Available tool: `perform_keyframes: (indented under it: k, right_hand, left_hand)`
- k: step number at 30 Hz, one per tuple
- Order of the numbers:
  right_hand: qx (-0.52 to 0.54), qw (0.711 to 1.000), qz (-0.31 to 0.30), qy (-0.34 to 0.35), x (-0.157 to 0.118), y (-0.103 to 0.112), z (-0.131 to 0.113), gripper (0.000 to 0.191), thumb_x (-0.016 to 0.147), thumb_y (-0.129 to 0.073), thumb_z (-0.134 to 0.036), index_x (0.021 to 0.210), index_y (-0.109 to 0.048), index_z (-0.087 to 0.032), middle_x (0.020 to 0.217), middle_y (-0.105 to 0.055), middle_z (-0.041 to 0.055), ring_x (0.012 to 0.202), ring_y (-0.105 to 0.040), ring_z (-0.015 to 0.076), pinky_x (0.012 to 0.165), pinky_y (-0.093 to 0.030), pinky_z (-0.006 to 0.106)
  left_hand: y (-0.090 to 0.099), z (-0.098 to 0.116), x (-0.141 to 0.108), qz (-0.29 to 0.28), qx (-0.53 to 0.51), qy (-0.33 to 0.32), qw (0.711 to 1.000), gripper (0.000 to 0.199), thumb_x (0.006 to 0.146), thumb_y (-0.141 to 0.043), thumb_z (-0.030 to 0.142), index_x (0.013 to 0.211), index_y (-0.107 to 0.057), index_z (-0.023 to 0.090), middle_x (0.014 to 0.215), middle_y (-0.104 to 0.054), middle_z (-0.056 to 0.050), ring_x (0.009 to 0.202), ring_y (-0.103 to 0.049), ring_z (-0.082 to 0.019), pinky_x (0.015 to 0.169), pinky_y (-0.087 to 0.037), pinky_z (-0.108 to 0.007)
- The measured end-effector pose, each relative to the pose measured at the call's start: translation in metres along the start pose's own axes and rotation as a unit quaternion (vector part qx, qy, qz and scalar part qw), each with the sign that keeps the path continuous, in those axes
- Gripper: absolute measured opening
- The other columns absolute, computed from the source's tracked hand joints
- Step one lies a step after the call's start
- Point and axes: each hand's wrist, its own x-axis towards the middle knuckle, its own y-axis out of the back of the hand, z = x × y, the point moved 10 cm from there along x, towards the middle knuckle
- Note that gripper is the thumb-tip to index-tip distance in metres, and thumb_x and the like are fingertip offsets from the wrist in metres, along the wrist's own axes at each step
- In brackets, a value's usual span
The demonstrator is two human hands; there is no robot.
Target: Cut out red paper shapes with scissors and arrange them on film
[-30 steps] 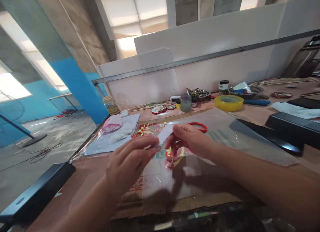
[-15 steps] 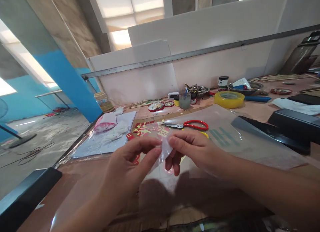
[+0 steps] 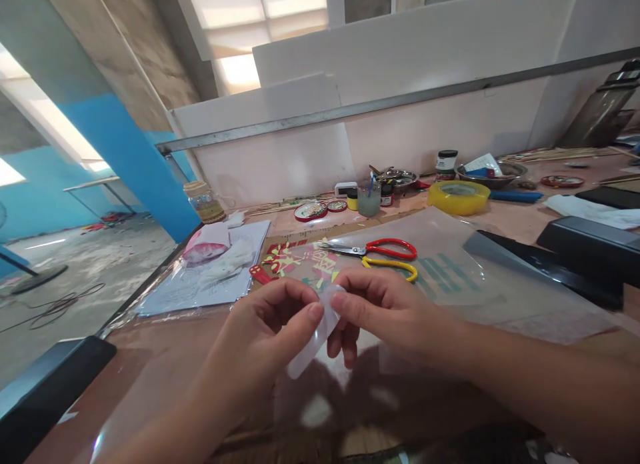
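Observation:
A small translucent white strip (image 3: 313, 349) is stretched between my two hands above the tabletop. My left hand (image 3: 280, 324) pinches it between thumb and forefinger, the strip's lower end hanging beside the thumb. On its upper end, my right hand (image 3: 380, 311) has thumb and forefinger closed, the other fingers curled beneath. Beyond the hands lie scissors (image 3: 346, 250) with one red and one yellow handle, blades slightly apart. Red, pink and yellow cut-out shapes (image 3: 323, 261) rest behind my fingers, partly hidden. Blue-green lettering (image 3: 450, 277) shows through a translucent sheet (image 3: 430, 231) to the right.
White papers (image 3: 165, 294) with a pink-stained tissue (image 3: 206, 244) lie on the left. A roll of yellow tape (image 3: 459, 197), a cup of cloudy water (image 3: 369, 203) and a metal bowl (image 3: 515, 172) line the back. Black objects (image 3: 590, 247) flank the right side.
My hands have come slightly down and toward me, and more of the strip shows below my left thumb. The scissors' yellow handle has come into fuller view.

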Motion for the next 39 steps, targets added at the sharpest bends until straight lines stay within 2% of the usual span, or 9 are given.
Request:
perform_keyframes:
  k: [12, 16, 19, 23, 27, 29, 32, 35, 39]
  right_hand:
    - [0.06, 0.998, -0.027, -0.023, 0.005, -0.003, 0.008, 0.023, 0.092, -0.058, -0.039, 0.086, -0.056, -0.017, 0.068, -0.069, 0.002, 0.052, -0.064, 0.0108, 0.055, -0.052, 0.024]
    - [-0.029, 0.998, 0.034, 0.044, 0.005, 0.012, -0.002, 0.017, 0.09, -0.063, -0.028, 0.103, -0.054, -0.022, 0.071, -0.066, -0.0028, 0.056, -0.063, 0.0116, 0.056, -0.053, 0.025]
    - [-0.228, 0.953, 0.068, 0.186, 0.0, 0.017, -0.029, 0.029, 0.087, -0.068, -0.019, 0.113, -0.059, -0.025, 0.086, -0.067, -0.0009, 0.07, -0.064, 0.0129, 0.07, -0.054, 0.028]
    - [-0.374, 0.879, 0.069, 0.288, -0.006, 0.012, -0.042, 0.013, 0.091, -0.063, -0.015, 0.099, -0.069, -0.022, 0.107, -0.066, 0.005, 0.099, -0.063, 0.0163, 0.089, -0.051, 0.03]
    - [-0.358, 0.895, 0.127, 0.236, 0.002, 0.032, -0.035, 0.01, 0.09, -0.062, -0.017, 0.086, -0.071, -0.02, 0.088, -0.067, 0.0028, 0.082, -0.065, 0.0153, 0.075, -0.051, 0.027]
    - [-0.326, 0.916, 0.156, 0.174, 0.009, 0.048, -0.024, 0.009, 0.09, -0.061, -0.02, 0.088, -0.07, -0.02, 0.076, -0.068, 0.0002, 0.07, -0.063, 0.0145, 0.066, -0.05, 0.026]
    - [-0.261, 0.938, 0.196, 0.119, 0.016, 0.071, -0.009, 0.011, 0.09, -0.057, -0.024, 0.092, -0.068, -0.02, 0.076, -0.071, 0.0004, 0.069, -0.065, 0.0148, 0.065, -0.049, 0.026]
    - [-0.248, 0.94, 0.215, 0.091, 0.02, 0.084, 0.0, 0.013, 0.09, -0.056, -0.027, 0.092, -0.066, -0.021, 0.077, -0.071, 0.0011, 0.07, -0.065, 0.0159, 0.066, -0.049, 0.027]
    - [-0.288, 0.929, 0.22, 0.079, 0.02, 0.085, 0.0, 0.013, 0.088, -0.057, -0.031, 0.088, -0.064, -0.021, 0.076, -0.068, 0.0005, 0.071, -0.062, 0.0168, 0.066, -0.047, 0.029]
  left_hand:
    - [-0.007, -0.028, 0.008, -0.086, -0.079, 0.076, 0.99, 0.026, 0.074, -0.076, 0.04, 0.077, -0.059, 0.02, 0.06, -0.061, 0.003, 0.054, -0.054, -0.011, 0.049, -0.036, -0.02]
    - [-0.008, -0.038, 0.018, -0.12, -0.094, 0.069, 0.986, 0.031, 0.074, -0.078, 0.043, 0.083, -0.059, 0.019, 0.067, -0.064, 0.002, 0.061, -0.06, -0.013, 0.056, -0.043, -0.022]
    - [-0.002, -0.035, 0.026, -0.106, -0.091, 0.039, 0.989, 0.031, 0.075, -0.08, 0.04, 0.085, -0.058, 0.019, 0.067, -0.062, 0.004, 0.059, -0.056, -0.009, 0.057, -0.042, -0.02]
    - [-0.007, -0.028, 0.028, -0.155, -0.071, 0.032, 0.985, 0.029, 0.078, -0.078, 0.038, 0.09, -0.058, 0.02, 0.066, -0.061, 0.005, 0.06, -0.056, -0.009, 0.057, -0.041, -0.019]
    - [0.007, -0.017, 0.033, -0.211, 0.07, -0.006, 0.975, 0.039, 0.085, -0.067, 0.046, 0.115, -0.059, 0.022, 0.08, -0.073, -0.003, 0.076, -0.067, -0.018, 0.07, -0.052, -0.03]
    - [0.049, -0.008, 0.05, -0.1, 0.218, -0.074, 0.968, 0.043, 0.086, -0.061, 0.05, 0.119, -0.06, 0.022, 0.096, -0.076, -0.008, 0.089, -0.069, -0.025, 0.079, -0.053, -0.037]
    - [0.095, -0.005, 0.069, 0.004, 0.456, -0.156, 0.876, 0.037, 0.087, -0.052, 0.047, 0.108, -0.071, 0.022, 0.115, -0.073, -0.011, 0.109, -0.064, -0.032, 0.097, -0.047, -0.046]
    - [0.095, -0.043, 0.083, -0.093, 0.503, -0.133, 0.849, 0.041, 0.087, -0.045, 0.037, 0.115, -0.071, 0.022, 0.124, -0.071, -0.009, 0.114, -0.063, -0.03, 0.1, -0.046, -0.044]
    - [0.084, -0.069, 0.089, -0.109, 0.509, -0.123, 0.845, 0.046, 0.087, -0.046, 0.036, 0.125, -0.067, 0.02, 0.13, -0.067, -0.012, 0.118, -0.06, -0.032, 0.102, -0.045, -0.043]
